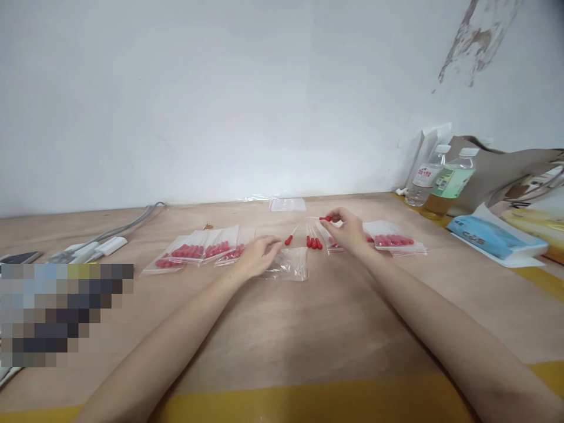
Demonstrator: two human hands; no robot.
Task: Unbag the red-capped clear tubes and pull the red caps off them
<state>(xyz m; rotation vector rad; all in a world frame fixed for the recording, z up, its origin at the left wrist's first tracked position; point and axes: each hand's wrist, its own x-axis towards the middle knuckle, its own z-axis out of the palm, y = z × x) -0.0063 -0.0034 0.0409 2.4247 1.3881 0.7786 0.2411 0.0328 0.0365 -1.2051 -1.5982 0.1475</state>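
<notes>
Left hand [259, 255]: laid palm-down on the near-left edge of an empty clear bag [288, 264], fingers loosely curled over the plastic, pressing rather than pinching; nothing clearly held between the fingertips.
Right hand [348, 229]: raised a little above the tabletop, thumb and forefinger pinched on a red-bulbed dropper [325, 218], bulb pointing left.
Empty clear bag: flat on the table between the two hands, mouth direction not readable.
Loose droppers [314, 241]: three side by side, red bulbs toward the camera, just left of the right hand; one more single dropper [289, 237] lying tilted, between them and the left hand.
Filled bags, left [198, 251]: a fanned, overlapping row of sealed bags with red bulbs inside, just beyond the left wrist.
Filled bags, right [394, 239]: flat on the table, right of the right hand, partly under it.
Spare bag [287, 204]: clear, far back by the wall.
Table [282, 341]: brown paper cover, yellow strip along the near edge.
Bottles [440, 179]: two, upright, far right by the wall.
Blue packet [489, 236]: lying right of the filled bags.
Cables [127, 226]: far left, running toward the wall.
</notes>
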